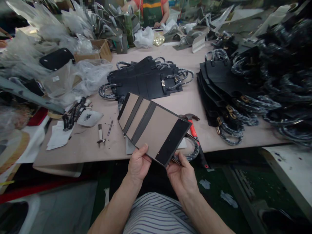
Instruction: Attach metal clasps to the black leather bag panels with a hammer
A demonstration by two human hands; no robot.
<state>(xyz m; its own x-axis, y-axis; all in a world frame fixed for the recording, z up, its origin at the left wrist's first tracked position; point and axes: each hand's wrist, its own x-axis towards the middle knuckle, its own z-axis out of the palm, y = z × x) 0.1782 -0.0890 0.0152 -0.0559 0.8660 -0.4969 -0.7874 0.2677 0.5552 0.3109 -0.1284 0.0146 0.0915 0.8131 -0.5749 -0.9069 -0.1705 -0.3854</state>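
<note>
Between both hands I hold a flat bag panel (152, 128), tilted, with a beige inner face crossed by black strips. My left hand (140, 162) is closed on its lower edge, thumb on the beige side. At the right lower corner my right hand (181, 172) grips it, fingers partly hidden beneath. A plastic-wrapped handle (192, 149) shows under the panel's right side. Just past that lies a hammer (193, 128) with a red and black grip, partly covered. Beyond the panel lies a pile of black bag panels (146, 79) with wrapped handles.
Stacked black bag pieces (219, 87) with gold clasps fill the right side. On the left are a small tool (100, 135), a pen-like rod (110, 128), white papers (58, 136), plastic bags (90, 74) and a cardboard box (102, 52). A person in a green apron (152, 13) is across the table.
</note>
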